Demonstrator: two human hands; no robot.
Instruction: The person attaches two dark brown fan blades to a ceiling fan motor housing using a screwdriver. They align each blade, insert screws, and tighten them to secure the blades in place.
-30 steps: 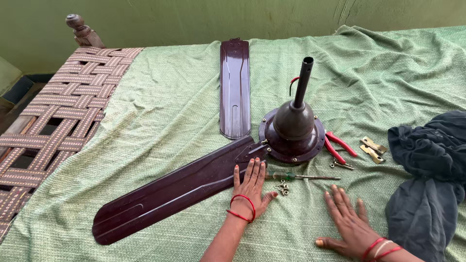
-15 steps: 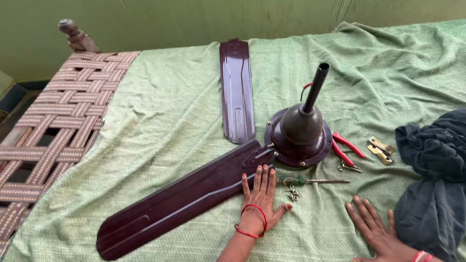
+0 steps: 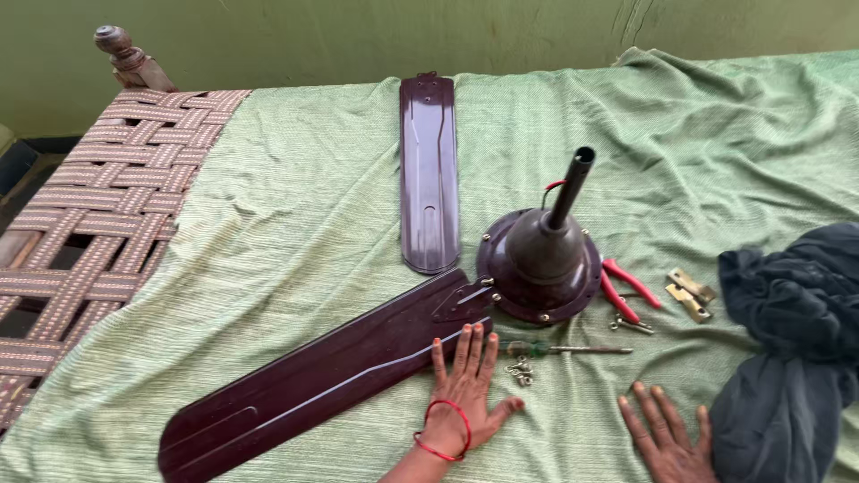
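My left hand (image 3: 465, 389) lies flat, fingers spread, on the green cloth (image 3: 295, 224), its fingertips touching the root end of a long dark maroon fan blade (image 3: 304, 380). That blade meets the round maroon fan motor (image 3: 540, 259), whose black down-rod (image 3: 571, 188) leans up to the right. Flat on the cloth at the lower right rests my right hand (image 3: 664, 436), holding nothing. A screwdriver (image 3: 564, 350) and a small heap of screws (image 3: 520, 369) lie just right of my left hand. A second blade (image 3: 429, 170) lies loose behind the motor.
Red-handled pliers (image 3: 626, 288), small metal fittings (image 3: 632, 325) and brass brackets (image 3: 689, 293) lie right of the motor. A dark grey cloth bundle (image 3: 787, 340) is heaped at the right edge. The woven cot webbing (image 3: 98, 206) shows at the left, with a wooden post (image 3: 121, 54).
The view has shifted slightly; both hands stay flat on the cloth. My right hand sits lower in the picture, its wrist now cut off by the bottom edge.
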